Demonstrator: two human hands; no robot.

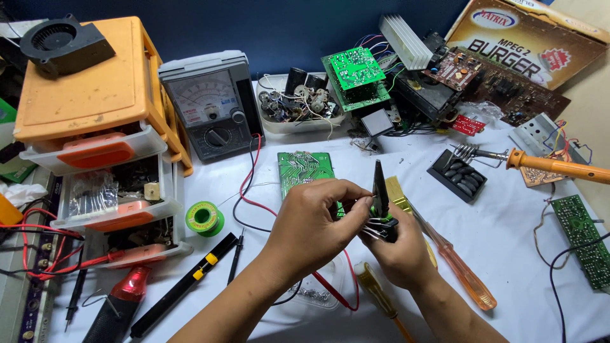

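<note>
My right hand [403,254] grips black needle-nose pliers [379,184] with the tip pointing up. My left hand [311,222] closes in from the left, its fingertips pinched against the pliers' jaws. Between the two hands is a small green and black part [380,223] with several thin metal leads; how it is held is partly hidden by my fingers. Both hands hover above the white table [508,228]. A green circuit board [304,168] lies flat just behind them.
An orange-handled screwdriver [460,270] and a yellow-handled tool [376,291] lie near my right wrist. A soldering iron [553,166] rests at the right, an analogue multimeter [213,105] and an orange drawer cabinet [95,95] at the left. A green solder spool [204,218] and probe wires [251,190] lie nearby.
</note>
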